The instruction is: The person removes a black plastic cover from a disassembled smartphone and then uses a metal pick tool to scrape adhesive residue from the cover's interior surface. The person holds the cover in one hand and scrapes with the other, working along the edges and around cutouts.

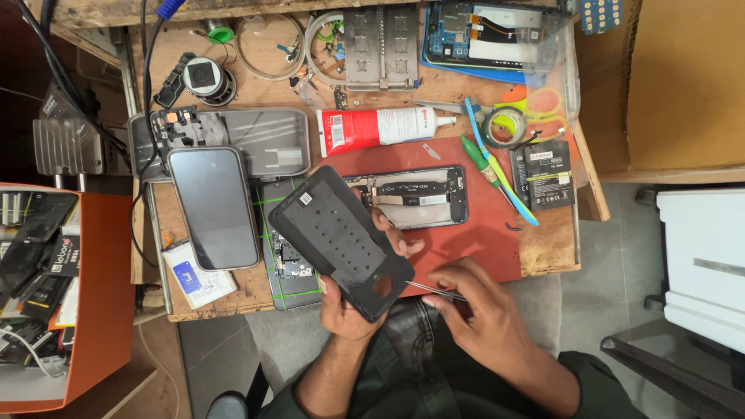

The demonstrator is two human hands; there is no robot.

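My left hand (353, 306) holds a black phone back cover (337, 237) from below, inner side up, tilted over the near edge of the workbench. My right hand (473, 306) pinches thin metal tweezers (434, 290) whose tips point at the cover's lower corner, near its round hole. Behind the cover, an opened phone frame (423, 195) with exposed boards lies on a red mat (466, 233).
A dark phone (213, 206) rests on a grey tray (264, 140). A red-and-white glue tube (380, 126), green and blue screwdrivers (489, 167), a tape roll (504, 126), a black battery (543, 174) and another opened device (485, 31) crowd the wooden bench. An orange parts box (101, 302) stands left.
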